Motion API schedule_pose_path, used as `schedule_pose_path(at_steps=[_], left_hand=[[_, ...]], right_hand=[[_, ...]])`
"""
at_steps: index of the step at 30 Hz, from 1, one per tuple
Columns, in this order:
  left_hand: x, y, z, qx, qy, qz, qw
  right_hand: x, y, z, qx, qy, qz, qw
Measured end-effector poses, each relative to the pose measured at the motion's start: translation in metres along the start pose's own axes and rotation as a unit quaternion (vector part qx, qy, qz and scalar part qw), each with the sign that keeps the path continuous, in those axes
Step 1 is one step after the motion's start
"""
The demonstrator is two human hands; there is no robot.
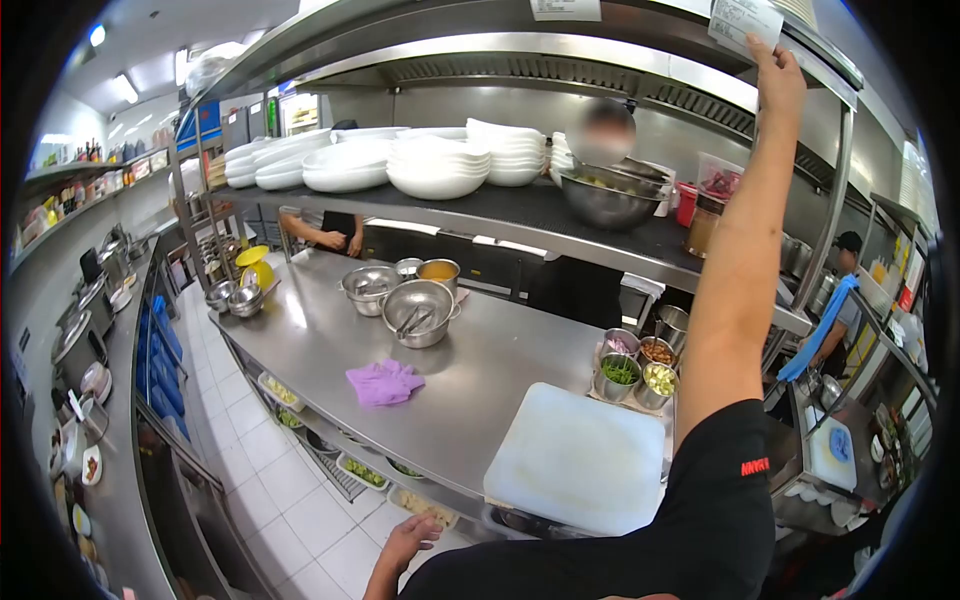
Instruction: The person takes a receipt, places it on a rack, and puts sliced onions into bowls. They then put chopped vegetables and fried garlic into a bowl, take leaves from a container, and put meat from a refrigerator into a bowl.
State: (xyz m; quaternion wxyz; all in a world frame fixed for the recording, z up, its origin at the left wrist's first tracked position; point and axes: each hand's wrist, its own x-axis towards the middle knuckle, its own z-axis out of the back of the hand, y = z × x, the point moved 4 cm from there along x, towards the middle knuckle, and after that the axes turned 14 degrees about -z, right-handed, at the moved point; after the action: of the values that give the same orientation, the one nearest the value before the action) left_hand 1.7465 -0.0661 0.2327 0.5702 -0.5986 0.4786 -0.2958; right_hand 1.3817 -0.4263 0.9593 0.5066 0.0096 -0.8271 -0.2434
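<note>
My right arm stretches up to the top right, and my right hand (778, 78) is at the edge of the upper shelf. Its fingers are closed at the lower edge of a white printed paper slip (744, 22). My left hand (410, 540) hangs low by the front of the counter, fingers loosely bent and apart, holding nothing. Nearest to it, below the counter, is a tray of pale food pieces (420, 505). A white cutting board (580, 455) lies on the steel counter (470, 400) between my two arms.
Several small metal containers hold chopped greens (620, 372) and other ingredients. Metal bowls (418, 312) and a purple cloth (385, 383) lie on the counter. White bowls (438, 165) are stacked on the middle shelf (470, 222). Co-workers stand behind the shelf and at the right.
</note>
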Motion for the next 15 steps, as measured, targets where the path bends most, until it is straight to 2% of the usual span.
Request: schedule_pose_path(at_steps=[2, 5, 6, 8, 10, 11, 12, 14, 15], left_hand=[[0.001, 0.004, -0.003, -0.002, -0.004, 0.006, 1.0], [-0.003, 0.002, -0.008, 0.015, -0.002, 0.013, 1.0], [-0.006, -0.001, -0.01, 0.031, 0.002, 0.009, 0.999], [-0.007, -0.014, -0.017, 0.051, 0.029, -0.027, 0.998], [-0.011, -0.057, -0.035, 0.06, 0.069, -0.051, 0.994], [-0.011, -0.077, -0.046, 0.036, 0.065, -0.115, 0.991], [-0.011, -0.093, -0.054, 0.014, 0.059, -0.179, 0.982], [-0.011, -0.126, -0.067, -0.029, 0.036, -0.298, 0.954], [-0.012, -0.141, -0.072, -0.05, 0.021, -0.349, 0.935]], right_hand=[[0.016, -0.011, -0.01, 0.072, 0.025, -0.014, 0.997], [0.004, -0.004, -0.003, -0.058, -0.062, 0.02, 0.996], [-0.01, -0.003, 0.003, -0.018, -0.024, 0.005, 1.0], [-0.074, 0.011, 0.016, 0.075, 0.048, -0.017, 0.996], [-0.198, 0.059, 0.038, -0.05, 0.124, -0.034, 0.99], [-0.252, 0.044, 0.04, -0.072, 0.241, -0.066, 0.966], [-0.313, 0.048, 0.043, -0.052, 0.355, -0.029, 0.933], [-0.439, 0.054, 0.054, 0.005, 0.583, 0.011, 0.813], [-0.484, 0.055, 0.057, 0.084, 0.626, -0.088, 0.77]])
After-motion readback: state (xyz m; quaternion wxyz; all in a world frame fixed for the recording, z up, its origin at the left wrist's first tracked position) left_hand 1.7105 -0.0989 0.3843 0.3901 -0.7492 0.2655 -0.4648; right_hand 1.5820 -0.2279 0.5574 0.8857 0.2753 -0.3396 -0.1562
